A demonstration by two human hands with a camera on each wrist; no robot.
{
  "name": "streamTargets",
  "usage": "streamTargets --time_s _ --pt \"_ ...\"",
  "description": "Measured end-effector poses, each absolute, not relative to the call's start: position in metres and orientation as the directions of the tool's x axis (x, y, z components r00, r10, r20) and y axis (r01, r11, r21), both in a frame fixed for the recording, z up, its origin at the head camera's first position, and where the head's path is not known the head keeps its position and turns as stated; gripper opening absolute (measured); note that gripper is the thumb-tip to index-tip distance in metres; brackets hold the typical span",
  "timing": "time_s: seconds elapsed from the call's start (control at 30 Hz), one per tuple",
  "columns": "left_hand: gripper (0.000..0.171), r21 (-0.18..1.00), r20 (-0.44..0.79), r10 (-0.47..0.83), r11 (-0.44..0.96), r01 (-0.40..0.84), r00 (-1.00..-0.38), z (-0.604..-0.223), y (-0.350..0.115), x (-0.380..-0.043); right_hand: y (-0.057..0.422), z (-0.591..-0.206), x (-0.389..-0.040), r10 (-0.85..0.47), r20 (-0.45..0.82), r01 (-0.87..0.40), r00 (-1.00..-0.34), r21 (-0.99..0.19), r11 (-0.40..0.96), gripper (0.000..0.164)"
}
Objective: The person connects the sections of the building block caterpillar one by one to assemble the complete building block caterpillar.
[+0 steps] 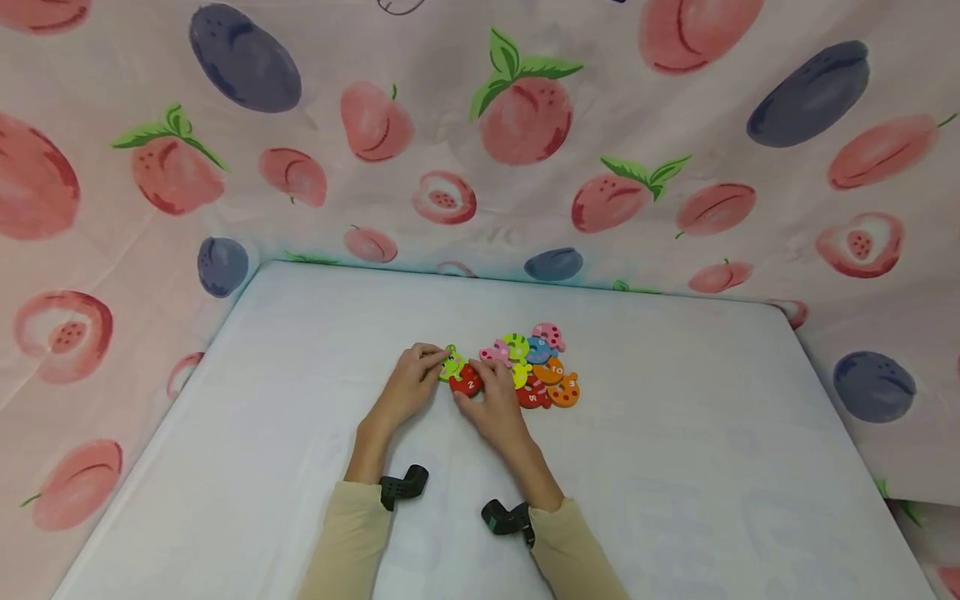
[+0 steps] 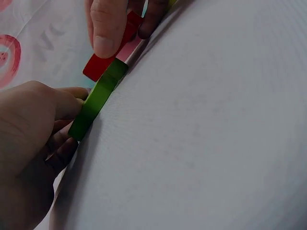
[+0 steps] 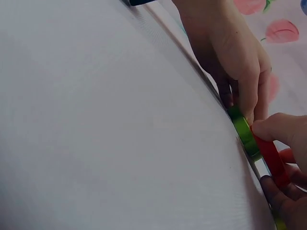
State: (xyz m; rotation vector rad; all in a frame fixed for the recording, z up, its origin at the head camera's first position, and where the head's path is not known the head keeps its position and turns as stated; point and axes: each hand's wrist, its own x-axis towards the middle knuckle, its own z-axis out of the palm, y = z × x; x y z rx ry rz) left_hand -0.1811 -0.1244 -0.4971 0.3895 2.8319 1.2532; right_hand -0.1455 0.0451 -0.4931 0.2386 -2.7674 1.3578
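In the head view my left hand (image 1: pixel 407 385) grips the edge of a lime-green caterpillar-head puzzle piece (image 1: pixel 452 365) lying on the table. My right hand (image 1: pixel 495 406) pinches a red puzzle piece marked 2 (image 1: pixel 466 382), its thumb at the near edge. The two pieces meet, and the left wrist view shows the red piece (image 2: pixel 98 67) tilted and slightly raised against the flat green piece (image 2: pixel 98 99). From the right wrist, the red piece (image 3: pixel 272 159) sits between thumb and fingers, overlapping the green one (image 3: pixel 244 132).
Just right of my right hand lies a loose cluster of numbered pieces, among them a blue one (image 1: pixel 538 351), orange ones (image 1: pixel 564 390), a red one (image 1: pixel 532 394) and a pink one (image 1: pixel 550 335). A white cloth (image 1: pixel 675 467) covers the table; a fruit-print curtain (image 1: pixel 450 108) stands behind.
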Motion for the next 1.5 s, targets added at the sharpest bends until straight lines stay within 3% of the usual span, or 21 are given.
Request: streamTargets --time_s 1.5 --pt "0.034 0.743 0.085 0.214 0.637 0.205 -0.973 -0.497 -0.1226 -0.1804 0.0475 -0.4963 -0.1468 -0.135 0.162 -0.211 -0.978 -0.742 0.637 0.053"
